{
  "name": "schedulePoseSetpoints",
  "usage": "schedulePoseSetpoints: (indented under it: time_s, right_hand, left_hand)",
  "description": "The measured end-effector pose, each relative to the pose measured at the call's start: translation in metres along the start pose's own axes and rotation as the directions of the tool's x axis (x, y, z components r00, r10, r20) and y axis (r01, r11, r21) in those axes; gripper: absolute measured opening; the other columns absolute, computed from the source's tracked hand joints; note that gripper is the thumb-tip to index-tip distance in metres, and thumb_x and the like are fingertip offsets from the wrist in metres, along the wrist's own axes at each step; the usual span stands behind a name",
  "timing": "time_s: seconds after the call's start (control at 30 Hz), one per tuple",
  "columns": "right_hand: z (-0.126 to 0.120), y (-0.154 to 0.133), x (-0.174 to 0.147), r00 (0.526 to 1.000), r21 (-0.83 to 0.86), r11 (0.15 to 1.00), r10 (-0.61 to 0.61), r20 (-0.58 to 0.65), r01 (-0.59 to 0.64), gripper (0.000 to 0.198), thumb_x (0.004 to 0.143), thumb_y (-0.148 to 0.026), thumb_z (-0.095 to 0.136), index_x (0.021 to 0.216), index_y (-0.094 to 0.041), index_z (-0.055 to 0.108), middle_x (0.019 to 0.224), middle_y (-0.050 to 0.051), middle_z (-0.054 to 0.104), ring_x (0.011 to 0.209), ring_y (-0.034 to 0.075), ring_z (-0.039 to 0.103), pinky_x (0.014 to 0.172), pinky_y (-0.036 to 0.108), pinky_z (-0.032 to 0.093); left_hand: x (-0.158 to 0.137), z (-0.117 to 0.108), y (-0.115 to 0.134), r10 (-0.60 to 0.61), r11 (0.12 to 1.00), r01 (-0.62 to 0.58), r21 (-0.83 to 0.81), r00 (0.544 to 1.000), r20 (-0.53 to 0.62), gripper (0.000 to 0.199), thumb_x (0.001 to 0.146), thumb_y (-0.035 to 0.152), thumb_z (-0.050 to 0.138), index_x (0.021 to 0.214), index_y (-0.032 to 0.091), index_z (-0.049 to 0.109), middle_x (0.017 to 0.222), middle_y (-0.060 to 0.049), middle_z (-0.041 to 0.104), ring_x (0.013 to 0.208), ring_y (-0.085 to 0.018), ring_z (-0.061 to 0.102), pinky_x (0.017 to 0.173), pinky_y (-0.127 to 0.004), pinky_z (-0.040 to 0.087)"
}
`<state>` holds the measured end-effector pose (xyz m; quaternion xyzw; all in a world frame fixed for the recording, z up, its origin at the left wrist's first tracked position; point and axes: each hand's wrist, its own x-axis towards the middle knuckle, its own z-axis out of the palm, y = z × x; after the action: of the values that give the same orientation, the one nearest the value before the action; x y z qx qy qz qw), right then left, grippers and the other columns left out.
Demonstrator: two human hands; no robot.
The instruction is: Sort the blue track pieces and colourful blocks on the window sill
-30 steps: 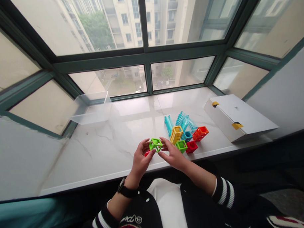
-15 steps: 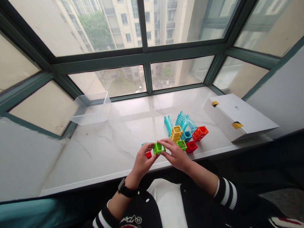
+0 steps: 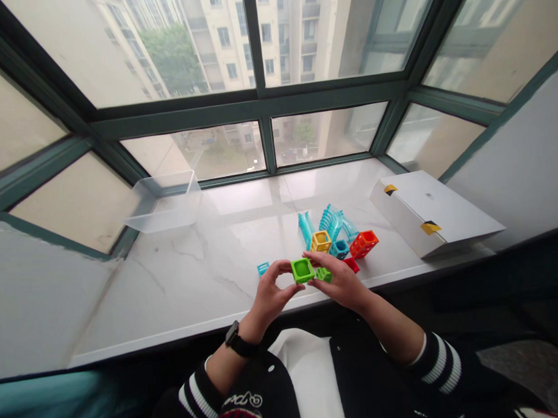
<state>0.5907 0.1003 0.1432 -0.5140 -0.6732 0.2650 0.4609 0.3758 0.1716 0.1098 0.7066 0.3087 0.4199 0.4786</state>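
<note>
A green hollow cube block [image 3: 302,270] is held up above the sill's front edge, its open face towards me. My left hand [image 3: 271,296] pinches it from the left, thumb below and fingers above. From the right, my right hand [image 3: 343,286] closes its fingertips and thumb on the same block. Just under my right hand sits another green block [image 3: 324,274], partly covered by the fingers. A red block [image 3: 352,265] peeks out behind that hand. Left of my left fingers lies a light blue piece [image 3: 263,269].
Beyond my hands stand a yellow block [image 3: 321,241], a blue block [image 3: 339,249] and an orange-red tower [image 3: 364,244]. Clear turquoise track pieces [image 3: 330,219] lie behind them. A transparent bin [image 3: 164,207] stands left, a white box [image 3: 439,209] right, on the marble sill [image 3: 194,285].
The held green block has moved slightly right and turned so its open face shows more. Both hands went with it. The light blue piece is more visible; the red piece beside it is now hidden.
</note>
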Motion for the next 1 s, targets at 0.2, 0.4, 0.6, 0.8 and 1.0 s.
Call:
schedulePoseSetpoints:
  time_s: [0.2, 0.4, 0.6, 0.8, 1.0]
  right_hand:
    - [-0.024, 0.01, -0.009, 0.996, -0.043, 0.995, 0.09, 0.007, -0.09, 0.061, 0.09, -0.032, 0.079, 0.148, -0.029, 0.06, 0.138, 0.01, 0.071, 0.122, 0.03, 0.071, 0.109, 0.049, 0.057]
    - [-0.054, 0.023, -0.021, 0.983, -0.07, 0.983, 0.162, -0.081, -0.168, 0.053, 0.089, -0.035, 0.078, 0.14, -0.027, 0.064, 0.128, 0.009, 0.076, 0.116, 0.031, 0.074, 0.104, 0.048, 0.06]
    - [-0.074, 0.042, -0.04, 0.963, -0.098, 0.968, 0.213, -0.164, -0.231, 0.054, 0.089, -0.037, 0.078, 0.14, -0.027, 0.064, 0.13, 0.009, 0.076, 0.113, 0.031, 0.075, 0.104, 0.047, 0.06]
    - [-0.077, 0.055, -0.051, 0.954, -0.125, 0.957, 0.239, -0.178, -0.263, 0.053, 0.089, -0.039, 0.077, 0.139, -0.027, 0.064, 0.131, 0.009, 0.075, 0.114, 0.03, 0.075, 0.104, 0.047, 0.059]
    - [-0.07, 0.063, -0.047, 0.954, -0.115, 0.953, 0.262, -0.145, -0.279, 0.054, 0.088, -0.038, 0.076, 0.14, -0.028, 0.063, 0.129, 0.007, 0.076, 0.115, 0.031, 0.075, 0.105, 0.047, 0.059]
  left_hand:
    - [0.015, 0.024, 0.003, 0.046, 0.999, -0.045, -0.016, 0.997, 0.064, 0.05, 0.08, 0.04, 0.091, 0.121, 0.025, 0.065, 0.111, -0.006, 0.075, 0.103, -0.024, 0.074, 0.098, -0.045, 0.06]
    - [0.026, 0.046, -0.013, 0.033, 0.999, -0.037, 0.017, 0.979, 0.2, 0.054, 0.084, 0.034, 0.088, 0.132, 0.027, 0.064, 0.132, -0.01, 0.069, 0.116, -0.027, 0.07, 0.1, -0.047, 0.06]
    - [0.026, 0.06, -0.031, 0.031, 0.994, -0.053, 0.094, 0.974, 0.224, 0.055, 0.085, 0.031, 0.086, 0.134, 0.027, 0.062, 0.135, -0.011, 0.067, 0.123, -0.029, 0.067, 0.107, -0.052, 0.058]
    - [0.026, 0.067, -0.037, 0.053, 0.982, -0.092, 0.165, 0.972, 0.228, 0.061, 0.084, 0.026, 0.086, 0.139, 0.027, 0.058, 0.137, -0.01, 0.067, 0.126, -0.028, 0.067, 0.109, -0.051, 0.057]
    - [0.027, 0.073, -0.041, -0.021, 0.99, -0.011, 0.139, 0.974, 0.226, 0.067, 0.083, 0.021, 0.085, 0.14, 0.027, 0.051, 0.136, -0.009, 0.069, 0.123, -0.027, 0.07, 0.109, -0.049, 0.058]
